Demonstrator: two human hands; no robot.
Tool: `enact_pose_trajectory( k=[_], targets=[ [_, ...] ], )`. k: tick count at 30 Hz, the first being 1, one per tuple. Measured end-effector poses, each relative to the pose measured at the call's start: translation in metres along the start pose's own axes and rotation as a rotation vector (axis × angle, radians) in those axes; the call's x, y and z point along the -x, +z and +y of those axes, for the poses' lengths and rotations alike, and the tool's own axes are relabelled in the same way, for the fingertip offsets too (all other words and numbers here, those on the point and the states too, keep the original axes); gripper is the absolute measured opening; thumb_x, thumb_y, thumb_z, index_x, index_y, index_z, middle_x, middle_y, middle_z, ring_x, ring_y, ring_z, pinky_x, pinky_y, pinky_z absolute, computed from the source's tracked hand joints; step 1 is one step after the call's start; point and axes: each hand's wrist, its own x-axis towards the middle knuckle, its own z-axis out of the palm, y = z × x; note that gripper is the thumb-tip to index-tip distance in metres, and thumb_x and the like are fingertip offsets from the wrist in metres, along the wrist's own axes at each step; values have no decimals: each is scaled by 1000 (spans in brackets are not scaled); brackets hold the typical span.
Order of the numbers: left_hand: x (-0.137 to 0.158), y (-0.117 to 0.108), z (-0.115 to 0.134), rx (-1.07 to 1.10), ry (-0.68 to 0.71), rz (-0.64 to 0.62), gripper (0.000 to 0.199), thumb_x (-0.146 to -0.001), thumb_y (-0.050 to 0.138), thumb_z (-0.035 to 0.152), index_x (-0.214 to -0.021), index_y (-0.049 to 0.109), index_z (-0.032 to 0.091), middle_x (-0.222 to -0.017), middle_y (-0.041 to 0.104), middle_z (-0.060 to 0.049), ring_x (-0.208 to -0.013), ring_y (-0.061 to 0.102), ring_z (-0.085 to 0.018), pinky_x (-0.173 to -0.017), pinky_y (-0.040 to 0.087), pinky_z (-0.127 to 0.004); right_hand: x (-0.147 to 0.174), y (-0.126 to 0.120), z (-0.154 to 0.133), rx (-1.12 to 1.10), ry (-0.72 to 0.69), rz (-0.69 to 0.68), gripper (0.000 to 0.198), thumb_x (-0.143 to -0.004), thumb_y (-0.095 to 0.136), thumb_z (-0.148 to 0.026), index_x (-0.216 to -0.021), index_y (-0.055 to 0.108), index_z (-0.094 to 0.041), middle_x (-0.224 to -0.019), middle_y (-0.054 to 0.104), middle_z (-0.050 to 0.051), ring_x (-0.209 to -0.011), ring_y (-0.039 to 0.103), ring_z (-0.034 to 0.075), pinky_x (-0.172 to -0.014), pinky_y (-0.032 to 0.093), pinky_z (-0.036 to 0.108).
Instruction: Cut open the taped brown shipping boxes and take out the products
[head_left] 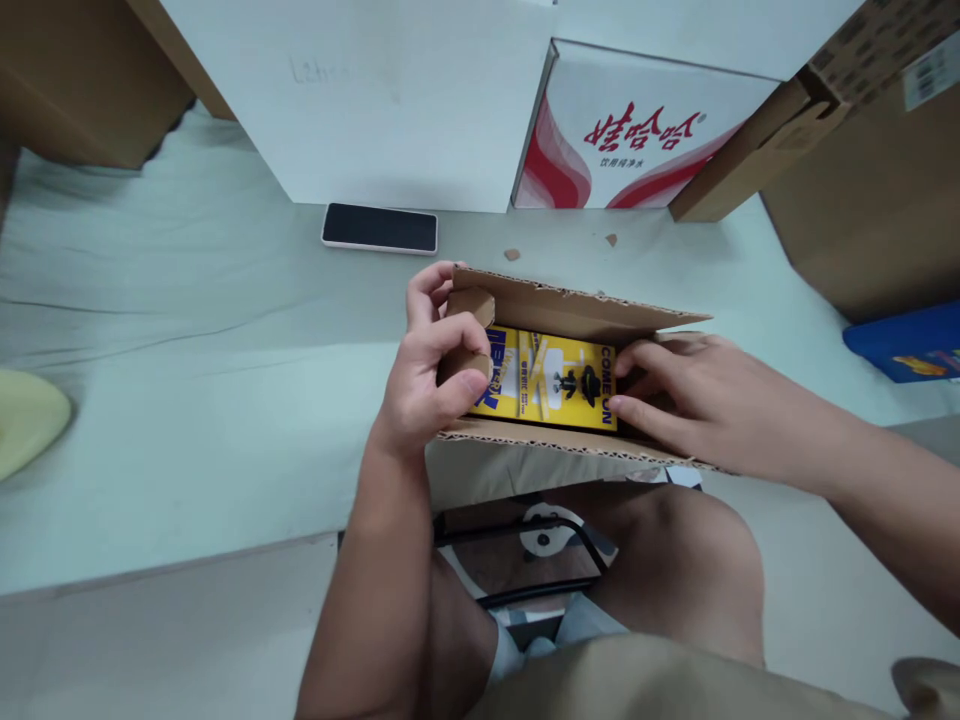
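An opened brown cardboard box lies in front of me with its long flaps raised. Inside it sits a yellow printed box with dark figures and blue lettering. My left hand is closed on the left end of the cardboard box, thumb and fingers pinching its short end flap. From the right, my right hand reaches into the other end. Its bent fingers and thumb are at the right edge of the yellow box; some fingertips are hidden.
A phone lies beyond the box on the pale green cover. Behind stand a large white carton, a red-and-white carton and brown cartons. A blue package is at right, a pale yellow object at left.
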Motion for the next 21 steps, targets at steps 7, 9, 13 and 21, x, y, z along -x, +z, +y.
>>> enact_pose_trajectory(
  k=[7,9,13,21],
  targets=[
    [1,3,-6,2,-9,4,64,-82,52,86,-76,58,22,-150,41,-9,-138,45,-38,-119,42,-57,-3,0,-5,-161,31,-77,40,-100,42,-61,-95,58,-24,-73,71,1,-72,65,22,-80,39,42],
    [1,4,-6,3,0,6,64,-82,51,85,-75,58,22,-149,41,-9,-138,46,-37,-121,40,-58,1,1,-5,-212,5,-19,35,-99,47,-58,-94,55,-25,-72,68,-1,-69,61,20,-79,41,41],
    [1,3,-1,-15,5,2,62,-84,52,83,-74,59,22,-147,44,-10,-140,46,-37,-122,40,-57,14,4,-9,-244,-78,38,22,-98,58,-47,-98,54,-25,-82,68,0,-69,59,18,-76,47,39],
    [2,0,-5,-7,-8,35,62,-83,52,83,-71,59,23,-146,47,-8,-139,47,-37,-122,42,-58,42,9,-5,-330,-166,219,20,-94,68,-40,-104,54,-32,-113,76,5,-147,50,33,-97,59,51]
  ],
)
